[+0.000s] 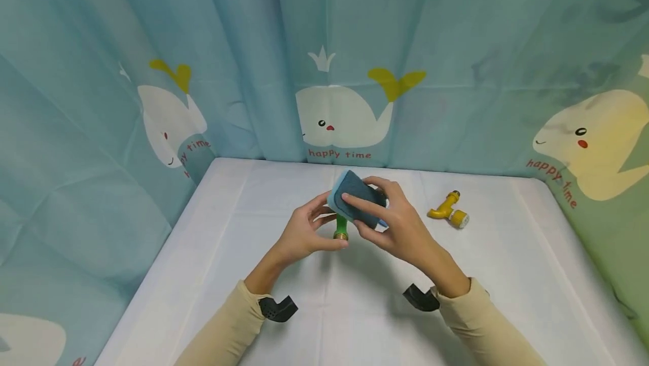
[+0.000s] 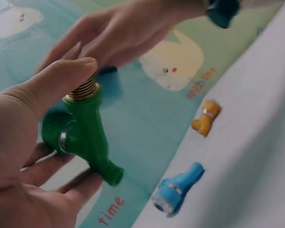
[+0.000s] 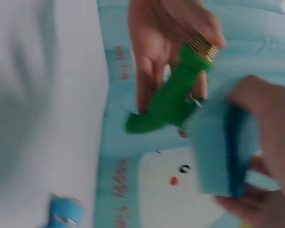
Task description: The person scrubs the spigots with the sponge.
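Observation:
A green plastic tap (image 1: 342,225) with a brass threaded end is held in my left hand (image 1: 303,231). In the left wrist view, the thumb presses the thread of the tap (image 2: 89,126) while fingertips support its spout and handle side. My right hand (image 1: 403,222) grips a sponge (image 1: 361,196), light blue with a darker scouring face, pinched between thumb and fingers. In the right wrist view the sponge (image 3: 210,152) is blurred and close beside the tap's handle; whether they touch I cannot tell. From the head view, the sponge hides part of the tap.
On the white table (image 1: 243,197) a yellow tap (image 1: 448,210) lies to the right. A blue tap (image 2: 175,190) lies on the tabletop too, mostly covered by the right hand and sponge in the head view. A whale-print curtain (image 1: 233,45) stands behind the table.

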`<state>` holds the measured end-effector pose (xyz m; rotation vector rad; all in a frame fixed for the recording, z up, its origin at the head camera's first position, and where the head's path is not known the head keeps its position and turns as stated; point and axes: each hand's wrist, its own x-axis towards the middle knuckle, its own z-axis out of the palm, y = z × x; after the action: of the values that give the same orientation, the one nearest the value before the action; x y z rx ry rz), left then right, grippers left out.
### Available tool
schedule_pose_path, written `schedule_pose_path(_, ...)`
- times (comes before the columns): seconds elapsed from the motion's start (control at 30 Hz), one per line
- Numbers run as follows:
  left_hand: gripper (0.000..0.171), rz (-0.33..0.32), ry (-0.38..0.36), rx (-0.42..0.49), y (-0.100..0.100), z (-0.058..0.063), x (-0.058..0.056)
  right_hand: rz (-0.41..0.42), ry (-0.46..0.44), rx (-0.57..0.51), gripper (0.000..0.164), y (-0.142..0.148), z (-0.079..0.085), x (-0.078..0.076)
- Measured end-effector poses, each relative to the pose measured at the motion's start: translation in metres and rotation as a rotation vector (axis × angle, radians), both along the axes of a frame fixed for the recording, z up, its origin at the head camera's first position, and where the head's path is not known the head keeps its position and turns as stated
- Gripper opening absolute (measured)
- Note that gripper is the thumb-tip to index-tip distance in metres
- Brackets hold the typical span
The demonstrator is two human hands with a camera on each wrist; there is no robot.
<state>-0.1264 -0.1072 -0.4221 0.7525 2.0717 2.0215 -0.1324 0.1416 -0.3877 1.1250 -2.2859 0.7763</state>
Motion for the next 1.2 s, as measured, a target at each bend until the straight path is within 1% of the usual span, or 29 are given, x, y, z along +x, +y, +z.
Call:
schedule_pose_path(0.07,0.096,0.0,0.022,-0.048,0.003,-0.001,0.001,0.013,-0.083,0.059,0.049,0.005,0.011,-0.003)
schedule_pose_path(0.13,0.098,0.012,0.017,-0.087,0.004,-0.002,0.003,0.013,-0.166,0.1,0.048,0.01,0.02,-0.009)
schedule_pose_path(0.23,0.101,0.024,0.032,-0.141,0.006,-0.004,0.005,0.045,-0.307,0.114,0.048,0.017,0.03,-0.016)
schedule_pose_path(0.3,0.101,0.029,0.07,-0.178,0.007,-0.004,0.006,0.066,-0.369,0.128,0.047,0.019,0.034,-0.019)
schedule_pose_path(0.33,0.101,0.032,0.095,-0.196,0.007,-0.004,0.006,0.061,-0.382,0.14,0.046,0.02,0.036,-0.02)
schedule_pose_path(0.4,0.1,0.035,0.137,-0.228,0.007,-0.004,0.007,0.025,-0.364,0.166,0.045,0.021,0.038,-0.022)
schedule_pose_path(0.47,0.1,0.036,0.162,-0.25,0.007,-0.004,0.008,-0.005,-0.346,0.167,0.044,0.022,0.038,-0.023)
schedule_pose_path(0.53,0.101,0.042,0.175,-0.263,0.007,-0.003,0.008,0.005,-0.348,0.15,0.045,0.023,0.038,-0.023)
schedule_pose_path(0.63,0.102,0.059,0.187,-0.28,0.006,-0.002,0.008,0.048,-0.364,0.122,0.045,0.022,0.038,-0.021)
schedule_pose_path(0.77,0.102,0.068,0.182,-0.301,0.006,-0.002,0.008,0.016,-0.308,0.091,0.046,0.022,0.036,-0.016)
schedule_pose_path(0.83,0.101,0.061,0.184,-0.286,0.006,-0.002,0.008,0.024,-0.297,0.075,0.046,0.021,0.034,-0.013)
schedule_pose_path(0.9,0.101,0.055,0.203,-0.261,0.005,-0.001,0.007,0.041,-0.293,0.068,0.047,0.02,0.032,-0.01)
schedule_pose_path(0.93,0.101,0.053,0.211,-0.252,0.006,-0.001,0.007,0.036,-0.292,0.071,0.048,0.02,0.032,-0.009)
schedule_pose_path(1.0,0.101,0.052,0.222,-0.242,0.006,-0.001,0.007,0.001,-0.259,0.086,0.047,0.02,0.03,-0.008)
schedule_pose_path(1.07,0.101,0.047,0.222,-0.236,0.007,-0.002,0.007,-0.017,-0.252,0.057,0.048,0.02,0.028,-0.008)
schedule_pose_path(1.13,0.101,0.038,0.221,-0.224,0.008,-0.003,0.007,-0.002,-0.265,0.016,0.049,0.021,0.027,-0.005)
schedule_pose_path(1.2,0.099,0.017,0.223,-0.192,0.008,-0.003,0.006,0.051,-0.289,-0.029,0.052,0.019,0.027,-0.001)
